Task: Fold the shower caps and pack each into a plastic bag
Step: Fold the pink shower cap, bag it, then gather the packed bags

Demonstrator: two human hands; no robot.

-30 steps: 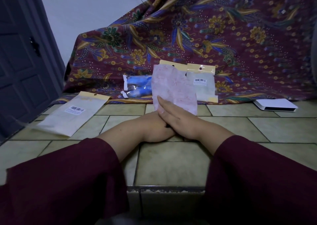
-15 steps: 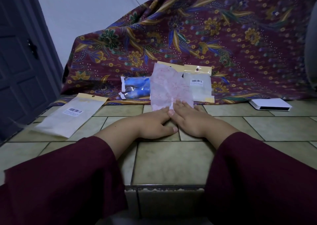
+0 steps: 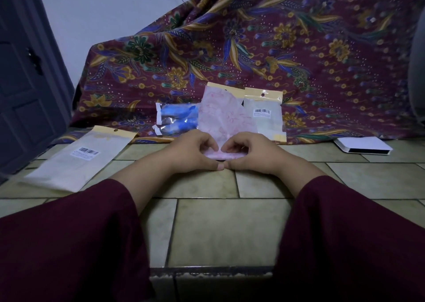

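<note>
A pink patterned shower cap (image 3: 222, 115) stands partly up from the tiled floor in the middle, its near edge rolled into a thin band between my hands. My left hand (image 3: 194, 151) and my right hand (image 3: 249, 151) sit side by side on that rolled edge, fingers curled over it and thumbs touching in front. Behind the cap lie a blue shower cap in a clear bag (image 3: 176, 118) and a yellow-topped plastic bag (image 3: 264, 115) with a barcode label. Another yellow-topped plastic bag (image 3: 80, 157) lies flat at the left.
A maroon floral cloth (image 3: 276, 48) drapes down behind the bags onto the floor. A flat white box (image 3: 363, 145) lies at the right. A dark door (image 3: 25, 83) stands at the left. The tiled floor (image 3: 227, 228) ends in a step edge just in front of me.
My hands have moved apart from overlapping on the cap to side by side, and they have curled over its near edge, which is now rolled up. The cap stands lower.
</note>
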